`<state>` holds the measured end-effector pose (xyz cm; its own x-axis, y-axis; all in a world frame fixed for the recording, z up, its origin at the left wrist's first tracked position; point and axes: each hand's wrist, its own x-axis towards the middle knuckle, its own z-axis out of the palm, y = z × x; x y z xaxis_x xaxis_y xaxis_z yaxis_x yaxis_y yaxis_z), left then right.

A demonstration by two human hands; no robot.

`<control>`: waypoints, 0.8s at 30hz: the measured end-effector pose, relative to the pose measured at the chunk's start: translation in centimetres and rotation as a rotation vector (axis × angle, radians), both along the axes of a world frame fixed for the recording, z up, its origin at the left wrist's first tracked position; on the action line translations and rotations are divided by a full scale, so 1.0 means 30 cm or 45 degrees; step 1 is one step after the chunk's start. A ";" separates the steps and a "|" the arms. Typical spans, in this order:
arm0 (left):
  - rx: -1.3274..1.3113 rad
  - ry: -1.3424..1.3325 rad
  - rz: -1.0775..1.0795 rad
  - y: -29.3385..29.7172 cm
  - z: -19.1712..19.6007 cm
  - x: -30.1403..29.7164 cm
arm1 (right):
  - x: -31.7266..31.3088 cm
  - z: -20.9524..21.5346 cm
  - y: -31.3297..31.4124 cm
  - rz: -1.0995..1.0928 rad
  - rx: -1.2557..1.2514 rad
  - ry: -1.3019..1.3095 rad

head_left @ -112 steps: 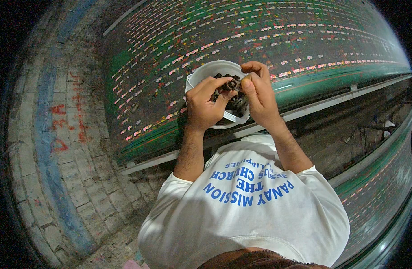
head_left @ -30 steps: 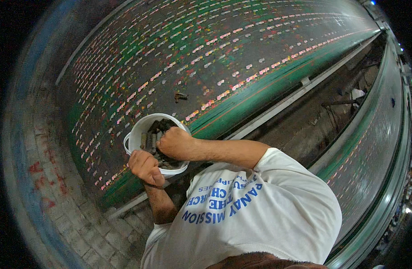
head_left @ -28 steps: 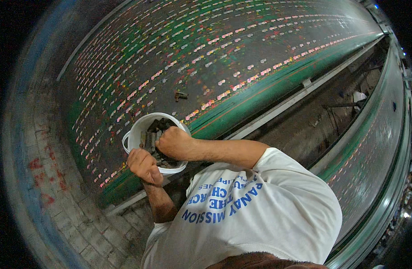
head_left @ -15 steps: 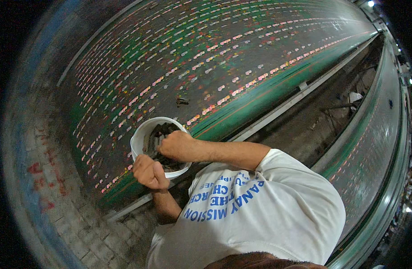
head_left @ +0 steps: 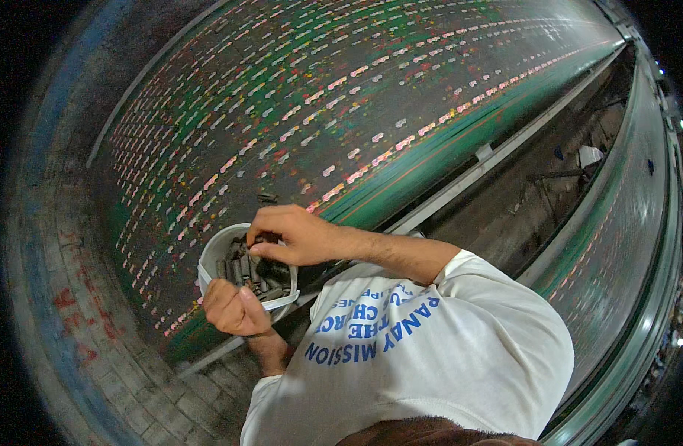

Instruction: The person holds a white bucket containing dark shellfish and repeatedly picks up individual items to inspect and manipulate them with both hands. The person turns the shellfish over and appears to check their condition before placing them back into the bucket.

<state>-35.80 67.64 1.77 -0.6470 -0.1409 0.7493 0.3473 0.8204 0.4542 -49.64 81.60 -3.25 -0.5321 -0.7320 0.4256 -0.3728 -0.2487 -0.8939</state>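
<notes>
A round white tub [head_left: 215,256] full of small dark metal pieces [head_left: 246,271] rests against the sloping dark panel. My left hand [head_left: 233,308] grips the tub's near rim from below. My right hand [head_left: 293,234] reaches in from the right, fingers curled over the pieces inside the tub; what the fingertips hold is hidden. One dark piece [head_left: 267,198] sits on the panel just above the tub.
The long dark sloping panel [head_left: 371,104], with rows of small coloured marks and a green lower band, stretches to the upper right. A pale metal rail [head_left: 460,182] runs along its foot. A brick floor [head_left: 96,357] lies to the left. A second curved panel [head_left: 616,238] stands on the right.
The view has swung left since the oldest frame, so tub and hands sit lower left. In the last second my right hand stays in the tub and my left keeps the rim.
</notes>
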 end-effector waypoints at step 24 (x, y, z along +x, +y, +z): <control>-0.084 -0.367 -0.182 0.962 -0.056 -0.675 | -0.624 0.010 1.073 -0.367 0.001 -0.106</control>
<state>-56.05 96.51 0.08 -0.8437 0.0094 0.5368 0.3259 0.8035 0.4982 -68.35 113.78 -2.94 -0.7511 -0.5459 0.3713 -0.3535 -0.1423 -0.9245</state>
